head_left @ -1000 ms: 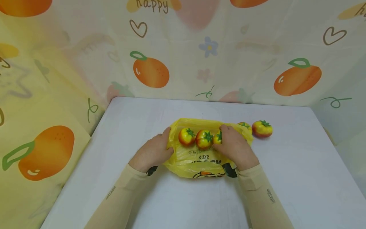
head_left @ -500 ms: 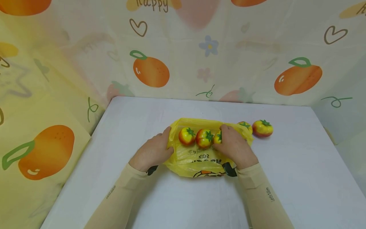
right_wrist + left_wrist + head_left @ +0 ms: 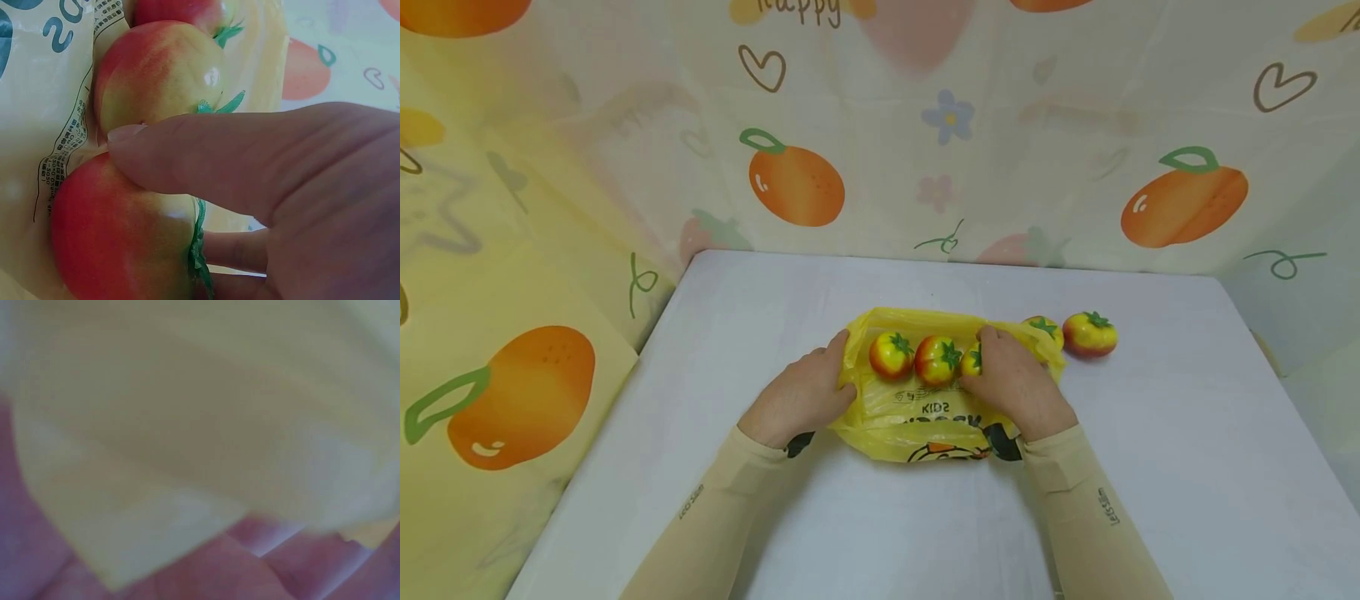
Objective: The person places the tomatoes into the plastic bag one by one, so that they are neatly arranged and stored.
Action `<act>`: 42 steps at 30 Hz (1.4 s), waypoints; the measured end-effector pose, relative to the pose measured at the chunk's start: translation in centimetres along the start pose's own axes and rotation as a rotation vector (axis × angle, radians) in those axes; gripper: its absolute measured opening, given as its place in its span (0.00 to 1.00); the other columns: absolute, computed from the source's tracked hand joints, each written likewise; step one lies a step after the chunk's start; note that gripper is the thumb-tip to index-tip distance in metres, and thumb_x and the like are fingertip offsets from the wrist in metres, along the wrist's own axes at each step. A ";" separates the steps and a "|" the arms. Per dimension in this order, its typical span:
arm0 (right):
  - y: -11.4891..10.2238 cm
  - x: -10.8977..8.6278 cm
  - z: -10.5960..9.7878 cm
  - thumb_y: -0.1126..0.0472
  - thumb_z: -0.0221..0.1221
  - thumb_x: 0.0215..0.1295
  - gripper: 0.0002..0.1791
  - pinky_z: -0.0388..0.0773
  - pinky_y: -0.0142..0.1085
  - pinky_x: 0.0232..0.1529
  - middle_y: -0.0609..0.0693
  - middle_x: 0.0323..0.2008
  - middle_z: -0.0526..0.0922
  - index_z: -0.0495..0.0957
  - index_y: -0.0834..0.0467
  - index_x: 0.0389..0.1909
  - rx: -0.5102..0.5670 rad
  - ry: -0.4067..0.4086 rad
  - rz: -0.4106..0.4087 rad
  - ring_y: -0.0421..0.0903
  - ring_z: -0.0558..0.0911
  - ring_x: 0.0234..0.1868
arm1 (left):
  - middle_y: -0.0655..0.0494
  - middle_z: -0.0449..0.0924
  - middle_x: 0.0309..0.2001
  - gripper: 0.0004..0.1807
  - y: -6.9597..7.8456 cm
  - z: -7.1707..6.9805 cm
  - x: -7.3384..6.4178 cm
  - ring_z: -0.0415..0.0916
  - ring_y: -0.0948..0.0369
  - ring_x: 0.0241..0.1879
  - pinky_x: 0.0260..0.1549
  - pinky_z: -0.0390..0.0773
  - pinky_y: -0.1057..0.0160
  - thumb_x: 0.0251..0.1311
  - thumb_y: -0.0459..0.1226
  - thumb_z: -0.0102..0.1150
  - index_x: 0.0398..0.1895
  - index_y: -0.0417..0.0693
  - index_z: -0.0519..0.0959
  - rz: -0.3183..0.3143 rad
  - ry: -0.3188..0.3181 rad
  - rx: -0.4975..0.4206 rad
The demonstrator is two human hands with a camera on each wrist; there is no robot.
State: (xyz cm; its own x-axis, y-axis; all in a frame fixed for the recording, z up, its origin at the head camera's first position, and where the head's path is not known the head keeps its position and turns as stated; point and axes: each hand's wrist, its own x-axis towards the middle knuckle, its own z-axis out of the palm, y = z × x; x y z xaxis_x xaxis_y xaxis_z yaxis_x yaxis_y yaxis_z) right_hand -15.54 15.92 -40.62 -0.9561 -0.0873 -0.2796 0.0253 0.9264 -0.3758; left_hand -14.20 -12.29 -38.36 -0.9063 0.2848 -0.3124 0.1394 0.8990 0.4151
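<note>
A yellow plastic bag with dark print lies spread on the table, its mouth wide. Inside, a red-and-yellow tomato sits at the left beside another tomato. My left hand grips the bag's left edge; blurred film covers much of that hand in the left wrist view. Over the bag's right side, my right hand holds a third tomato. Its thumb lies across the fruit's top and touches the neighbouring one, while its fingers pass behind the green leaves. In the head view this hand hides most of that tomato.
Right of the bag stands a tomato, and a second tomato is partly hidden behind the bag's edge. White cloth covers the table. A fruit-printed curtain hangs along the back and left.
The head view has tilted very slightly. Both hands, the bag and the tomatoes stay where they were.
</note>
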 end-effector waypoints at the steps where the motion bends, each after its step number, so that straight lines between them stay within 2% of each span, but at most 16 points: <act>1: 0.0 0.0 0.0 0.51 0.65 0.63 0.36 0.77 0.48 0.53 0.58 0.51 0.76 0.64 0.63 0.66 0.000 0.001 -0.002 0.53 0.75 0.48 | 0.40 0.74 0.65 0.43 0.0 0.0 0.0 0.77 0.49 0.57 0.57 0.76 0.46 0.66 0.43 0.51 0.81 0.42 0.47 -0.001 0.000 0.001; 11: 0.1 0.0 -0.1 0.50 0.64 0.63 0.38 0.77 0.51 0.54 0.60 0.54 0.75 0.63 0.64 0.67 -0.016 0.001 -0.012 0.54 0.75 0.49 | 0.39 0.74 0.65 0.43 0.1 0.0 0.0 0.77 0.49 0.57 0.56 0.77 0.46 0.66 0.43 0.50 0.81 0.43 0.47 -0.003 0.002 0.006; 16: -0.1 -0.3 -0.5 0.45 0.64 0.64 0.43 0.72 0.61 0.62 0.63 0.65 0.71 0.59 0.64 0.72 -0.017 -0.004 0.003 0.59 0.74 0.60 | 0.39 0.74 0.65 0.43 0.1 0.0 0.1 0.77 0.48 0.57 0.56 0.76 0.46 0.66 0.43 0.51 0.81 0.43 0.47 -0.006 0.000 0.005; 18: -0.3 -0.7 -0.7 0.44 0.63 0.65 0.45 0.68 0.61 0.66 0.64 0.69 0.68 0.58 0.64 0.74 -0.007 -0.007 0.002 0.60 0.71 0.66 | 0.39 0.73 0.65 0.43 0.1 0.1 0.1 0.77 0.48 0.57 0.57 0.76 0.46 0.66 0.44 0.51 0.81 0.43 0.47 -0.009 -0.001 0.003; 24: -0.9 -2.2 -2.1 0.42 0.62 0.66 0.43 0.66 0.57 0.70 0.60 0.71 0.68 0.61 0.62 0.73 0.047 0.011 -0.075 0.58 0.69 0.70 | 0.39 0.73 0.66 0.43 -0.1 0.1 0.1 0.76 0.48 0.58 0.57 0.76 0.46 0.66 0.44 0.51 0.81 0.43 0.47 -0.011 -0.002 -0.003; 29: -0.9 -4.3 -4.6 0.38 0.59 0.67 0.39 0.65 0.57 0.70 0.54 0.71 0.70 0.65 0.56 0.72 0.092 0.076 -0.153 0.57 0.69 0.71 | 0.40 0.74 0.65 0.43 -0.3 0.2 0.3 0.77 0.50 0.56 0.55 0.77 0.47 0.66 0.44 0.51 0.81 0.43 0.47 -0.003 0.001 -0.006; 34: 0.8 -6.2 -7.6 0.38 0.57 0.70 0.34 0.70 0.59 0.64 0.53 0.67 0.74 0.70 0.53 0.69 0.132 0.208 -0.206 0.57 0.73 0.65 | 0.40 0.73 0.66 0.43 -0.3 0.1 0.3 0.75 0.49 0.59 0.58 0.75 0.46 0.66 0.43 0.52 0.81 0.43 0.47 -0.003 0.003 -0.022; 38: 3.4 -6.6 -8.9 0.43 0.57 0.72 0.29 0.73 0.60 0.59 0.55 0.64 0.77 0.72 0.53 0.68 0.155 0.353 -0.196 0.58 0.77 0.61 | 0.40 0.73 0.67 0.43 -0.2 0.2 0.1 0.75 0.48 0.61 0.60 0.74 0.46 0.67 0.43 0.52 0.81 0.42 0.47 -0.004 -0.004 -0.039; 42: 6.3 -5.6 -9.4 0.41 0.56 0.71 0.31 0.69 0.63 0.62 0.57 0.66 0.76 0.70 0.51 0.70 0.186 0.355 -0.130 0.62 0.75 0.64 | 0.41 0.73 0.67 0.43 -0.2 0.2 0.1 0.75 0.49 0.61 0.60 0.75 0.46 0.67 0.43 0.53 0.81 0.42 0.47 -0.008 0.009 -0.026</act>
State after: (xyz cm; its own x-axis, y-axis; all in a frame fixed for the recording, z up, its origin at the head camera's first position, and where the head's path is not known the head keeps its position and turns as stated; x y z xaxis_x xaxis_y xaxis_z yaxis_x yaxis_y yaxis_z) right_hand -12.74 25.68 -33.08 -0.9953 -0.0371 0.0897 -0.0806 0.8314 -0.5498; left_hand -14.24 -12.41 -38.61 -0.9110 0.2746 -0.3077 0.1222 0.8922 0.4347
